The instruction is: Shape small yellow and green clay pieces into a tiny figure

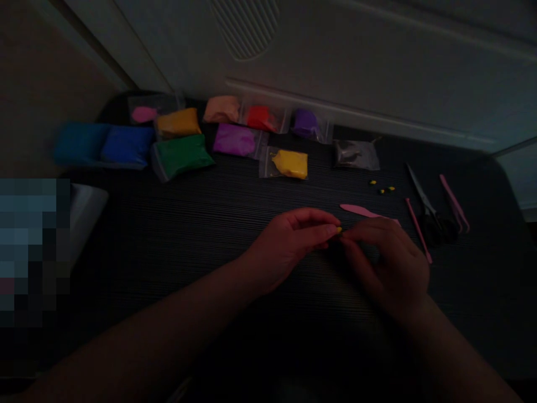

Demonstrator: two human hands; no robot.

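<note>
Near the middle of the dark table my left hand (289, 240) is closed in a pinch on a small yellow clay piece (339, 230) that shows at the thumb tip. My right hand (388, 263) meets it from the right, thumb and forefinger pressed together right beside the yellow bit; what they hold is too small and dark to make out. Just behind the right hand lies a pink modelling knife (363, 211), partly covered by it. Farther back are several tiny yellow-and-dark clay pieces (382, 191).
Bags of coloured clay line the back, among them yellow (292, 164), green (184, 155), blue (128, 145) and black (356, 154). At the right lie a pink stick tool (418, 230), scissors (424, 193) and pink tweezers (453, 200). A pale panel (319, 67) rises behind the table.
</note>
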